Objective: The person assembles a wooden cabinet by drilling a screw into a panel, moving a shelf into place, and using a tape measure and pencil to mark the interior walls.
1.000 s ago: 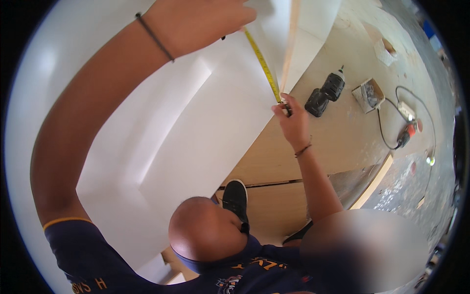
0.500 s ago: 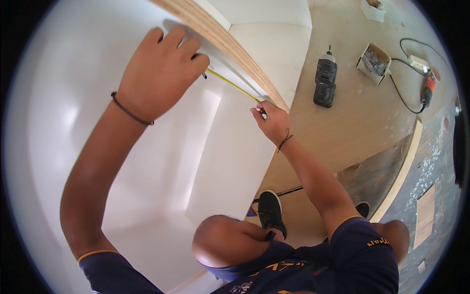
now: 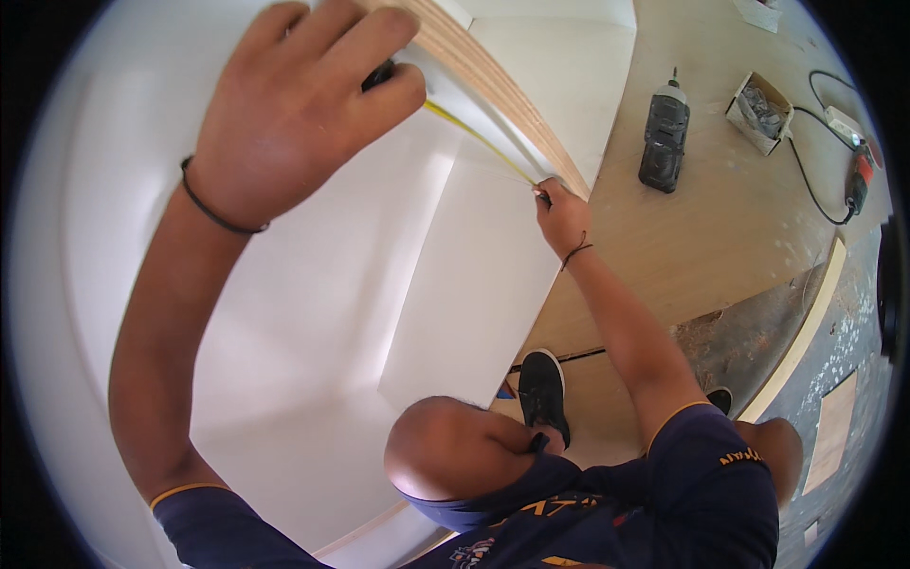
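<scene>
A yellow tape measure (image 3: 482, 138) stretches between my two hands along a pale layered plywood edge (image 3: 507, 93). My left hand (image 3: 289, 109), large and near the top, is closed around its case; only a dark bit of it shows between the fingers. Lower right along the same edge, my right hand (image 3: 566, 218) pinches the far stretch of the blade. A small dark item with a whitish tip also shows in those fingers, too small to name. White panels (image 3: 464, 275) form the inside of a box-like unit beneath both hands.
On the brown board floor at right lie a black cordless driver (image 3: 665, 137), an open carton (image 3: 761, 112) of small pieces, and a red-and-black corded power tool (image 3: 860, 178). A white socket block (image 3: 842, 123) and a long wooden strip (image 3: 801, 327) are nearby.
My left hand has come up closer to the camera, and a dark part of the case now shows. The view has shifted, so the tools and right hand sit farther right.
</scene>
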`<state>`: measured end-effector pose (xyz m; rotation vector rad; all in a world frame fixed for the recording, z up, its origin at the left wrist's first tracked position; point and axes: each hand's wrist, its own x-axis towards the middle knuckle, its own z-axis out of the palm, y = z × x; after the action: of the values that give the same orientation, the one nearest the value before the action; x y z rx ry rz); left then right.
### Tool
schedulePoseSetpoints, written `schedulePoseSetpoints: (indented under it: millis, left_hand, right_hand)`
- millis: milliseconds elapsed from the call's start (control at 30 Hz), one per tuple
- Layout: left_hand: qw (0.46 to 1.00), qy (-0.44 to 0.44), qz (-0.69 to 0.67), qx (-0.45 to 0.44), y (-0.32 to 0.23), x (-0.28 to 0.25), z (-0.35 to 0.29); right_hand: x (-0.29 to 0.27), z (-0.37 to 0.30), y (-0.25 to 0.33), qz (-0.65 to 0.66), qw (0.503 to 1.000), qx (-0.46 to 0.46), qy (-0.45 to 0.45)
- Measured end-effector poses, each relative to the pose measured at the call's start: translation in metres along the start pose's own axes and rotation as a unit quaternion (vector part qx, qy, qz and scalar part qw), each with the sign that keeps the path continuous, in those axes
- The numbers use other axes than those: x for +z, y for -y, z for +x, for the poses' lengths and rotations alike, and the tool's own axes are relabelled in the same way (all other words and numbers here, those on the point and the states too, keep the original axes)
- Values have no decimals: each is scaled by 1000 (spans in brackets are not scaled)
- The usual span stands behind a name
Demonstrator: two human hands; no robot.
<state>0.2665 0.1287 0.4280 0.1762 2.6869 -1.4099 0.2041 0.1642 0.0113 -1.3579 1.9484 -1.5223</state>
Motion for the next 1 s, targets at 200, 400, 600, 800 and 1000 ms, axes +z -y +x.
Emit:
schedulePoseSetpoints:
  millis: [200,400,600,800,1000]
  left_hand:
    - [994,-90,-58,31,2,7,11]
    - [995,-96,-39,-14,-8,27,6]
    - [990,-139,-12,-18,-11,50,-7]
    - [994,-100,-7,-39,-18,36,-12]
    - [992,-118,-1,-54,-24,48,-15]
  right_hand:
    - [8,-2,-15,-48,999,4,-17]
    - [11,-9,-35,-29,998,52,-17]
    - [-18,-6,-48,83,993,67,-52]
    - [-61,33,13,128,987,-11,-92]
    - [-90,56,71,89,988,-114,-48]
